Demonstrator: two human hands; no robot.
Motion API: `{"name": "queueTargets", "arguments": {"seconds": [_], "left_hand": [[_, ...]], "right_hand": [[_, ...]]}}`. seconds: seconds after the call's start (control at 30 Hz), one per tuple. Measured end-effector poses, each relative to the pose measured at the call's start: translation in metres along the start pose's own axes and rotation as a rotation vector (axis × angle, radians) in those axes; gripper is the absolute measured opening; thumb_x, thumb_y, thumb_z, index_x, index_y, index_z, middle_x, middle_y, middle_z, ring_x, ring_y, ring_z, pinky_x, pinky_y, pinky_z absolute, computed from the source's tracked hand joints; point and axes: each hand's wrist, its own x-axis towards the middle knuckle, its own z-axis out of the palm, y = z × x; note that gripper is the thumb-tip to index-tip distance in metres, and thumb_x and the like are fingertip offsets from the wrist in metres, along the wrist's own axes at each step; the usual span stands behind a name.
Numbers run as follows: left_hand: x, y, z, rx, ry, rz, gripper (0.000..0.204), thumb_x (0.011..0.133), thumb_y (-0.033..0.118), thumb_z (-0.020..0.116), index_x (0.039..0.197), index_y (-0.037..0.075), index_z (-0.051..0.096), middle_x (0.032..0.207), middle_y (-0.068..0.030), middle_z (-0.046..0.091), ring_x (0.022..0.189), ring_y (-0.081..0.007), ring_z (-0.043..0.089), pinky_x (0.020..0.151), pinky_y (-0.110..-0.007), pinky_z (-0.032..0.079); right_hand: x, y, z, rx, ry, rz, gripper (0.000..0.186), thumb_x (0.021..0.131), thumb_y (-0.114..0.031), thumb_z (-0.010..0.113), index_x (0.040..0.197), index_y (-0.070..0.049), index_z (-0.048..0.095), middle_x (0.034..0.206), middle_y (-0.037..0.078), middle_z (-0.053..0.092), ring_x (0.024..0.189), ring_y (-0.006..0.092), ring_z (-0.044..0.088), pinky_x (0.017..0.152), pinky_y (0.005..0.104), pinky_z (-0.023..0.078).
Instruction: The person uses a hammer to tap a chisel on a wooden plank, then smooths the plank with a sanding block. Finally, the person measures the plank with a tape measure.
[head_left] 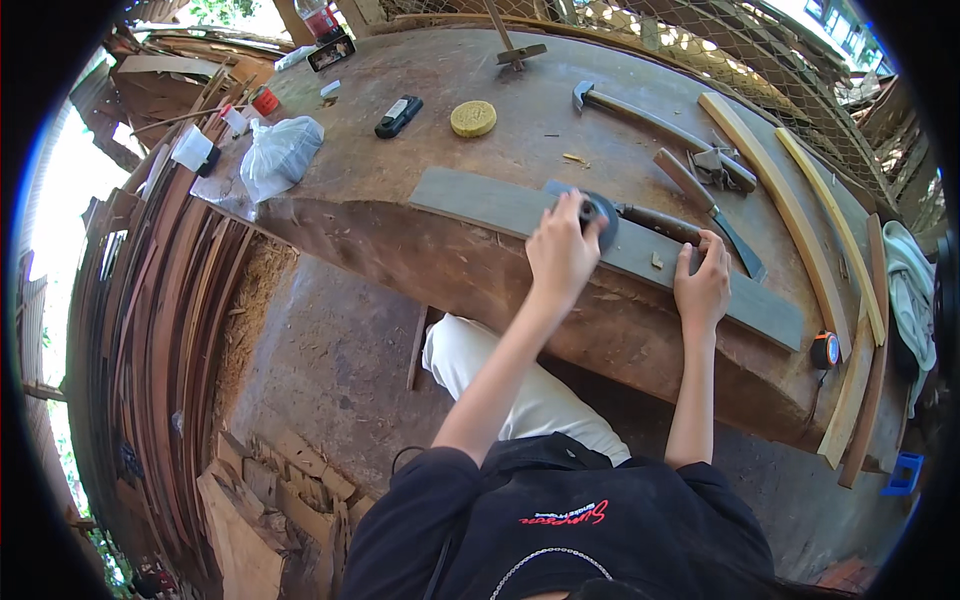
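Note:
A long grey board (470,200) lies along the workbench's near edge. My left hand (565,245) is closed on a dark round object (605,225) over a blade on the board, its fingertips near the object's center. My right hand (703,280) has its fingers curled on a dark wooden tool handle (660,222), which runs toward the round object. Where the handle joins the blade is partly hidden. A small pale wood chip (656,261) sits on the board between my hands. Behind them lies a second bladed tool (735,240) with a wooden handle.
The workbench (350,250) holds a hammer (630,108), a yellow disc (473,119), a black device (398,117) and a plastic bag (280,160). Wooden strips (772,200) and a tape measure (825,350) lie at right. Stacked planks (150,330) stand left; scrap wood (270,510) lies below.

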Motion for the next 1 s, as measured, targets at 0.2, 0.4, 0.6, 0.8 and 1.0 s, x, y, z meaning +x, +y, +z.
{"name": "queueTargets", "arguments": {"seconds": [0.2, 0.4, 0.6, 0.8, 1.0], "left_hand": [[0.076, -0.095, -0.056, 0.308, 0.177, -0.279, 0.029, 0.084, 0.034, 0.063, 0.101, 0.01, 0.061, 0.088, -0.0138, 0.068, 0.081, -0.0336, 0.066, 0.068, -0.043, 0.051], [0.021, -0.048, -0.056, 0.247, 0.104, -0.184, 0.034, 0.085, 0.036, 0.062, 0.106, 0.01, 0.06, 0.089, -0.0131, 0.068, 0.081, -0.0336, 0.066, 0.07, -0.044, 0.051], [0.004, 0.012, 0.014, -0.006, -0.042, 0.092, 0.028, 0.083, 0.028, 0.065, 0.099, 0.007, 0.057, 0.099, -0.0117, 0.063, 0.086, -0.0325, 0.064, 0.069, -0.041, 0.053], [0.082, -0.108, -0.062, 0.329, 0.171, -0.215, 0.032, 0.085, 0.036, 0.062, 0.102, 0.01, 0.062, 0.085, -0.0133, 0.068, 0.079, -0.0337, 0.066, 0.07, -0.045, 0.051], [0.019, -0.062, -0.071, 0.289, 0.097, -0.139, 0.029, 0.087, 0.036, 0.059, 0.102, 0.01, 0.058, 0.089, -0.0096, 0.066, 0.079, -0.0324, 0.064, 0.069, -0.043, 0.05]], "right_hand": [[0.003, -0.006, -0.002, 0.015, -0.048, 0.068, 0.029, 0.087, -0.025, 0.054, 0.112, -0.009, 0.052, 0.099, 0.007, 0.06, 0.098, 0.025, 0.059, 0.078, 0.0403, 0.05], [0.001, 0.001, 0.003, -0.028, 0.031, 0.017, 0.029, 0.087, -0.024, 0.054, 0.111, -0.009, 0.052, 0.1, 0.007, 0.06, 0.097, 0.0247, 0.059, 0.078, 0.0401, 0.05], [0.004, 0.002, 0.001, -0.004, 0.042, -0.021, 0.028, 0.086, -0.024, 0.055, 0.11, -0.01, 0.054, 0.102, 0.008, 0.061, 0.098, 0.0242, 0.059, 0.078, 0.04, 0.05], [0.006, -0.003, -0.002, 0.029, -0.03, 0.077, 0.027, 0.086, -0.023, 0.055, 0.11, -0.01, 0.054, 0.099, 0.007, 0.061, 0.098, 0.0236, 0.058, 0.077, 0.0398, 0.05], [0.0, 0.001, 0.002, -0.035, 0.046, 0.026, 0.028, 0.086, -0.023, 0.055, 0.11, -0.01, 0.053, 0.098, 0.007, 0.06, 0.095, 0.0239, 0.058, 0.077, 0.0398, 0.05]]}}
